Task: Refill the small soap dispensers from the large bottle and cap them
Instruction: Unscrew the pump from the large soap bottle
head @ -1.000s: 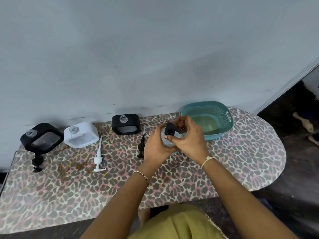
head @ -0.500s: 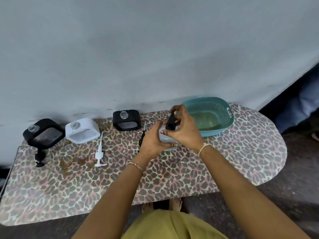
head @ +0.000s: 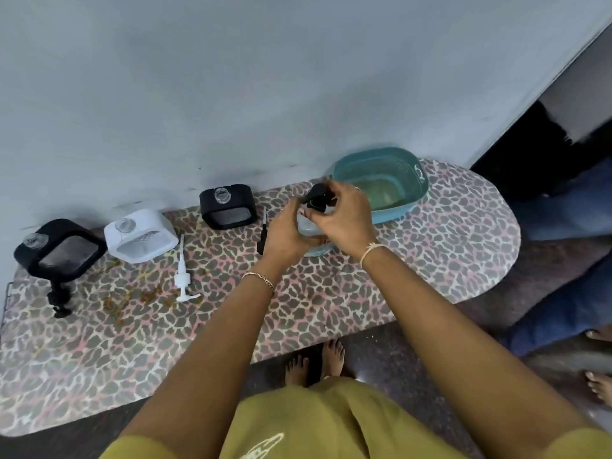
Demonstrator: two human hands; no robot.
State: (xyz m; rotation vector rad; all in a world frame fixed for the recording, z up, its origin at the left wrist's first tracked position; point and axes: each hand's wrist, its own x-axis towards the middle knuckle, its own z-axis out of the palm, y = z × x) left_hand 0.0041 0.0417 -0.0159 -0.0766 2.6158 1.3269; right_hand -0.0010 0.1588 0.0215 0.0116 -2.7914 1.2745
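My left hand (head: 287, 234) wraps around a clear dispenser bottle (head: 309, 230) standing on the leopard-print table (head: 430, 246). My right hand (head: 344, 220) pinches the black pump cap (head: 316, 197) on the bottle's neck. Three uncapped dispensers line the wall: a black one (head: 228, 207), a white one (head: 140, 235) and a black one (head: 59, 248) at the far left. A white pump (head: 182, 276) lies on the table below the white dispenser. A black pump (head: 262, 236) lies just left of my left hand, and another black pump (head: 59, 299) lies at the far left.
A teal basket (head: 414, 180) holding yellowish liquid stands behind my right hand by the wall. Brown spills (head: 132, 298) stain the table left of centre. A person in blue trousers (head: 563, 260) stands at the table's right end. My bare feet (head: 314, 362) show below the front edge.
The view has tilted down and shifted. My right hand has turned on the black pump cap, which now sits lower on the bottle's neck. My left hand keeps its hold on the bottle.
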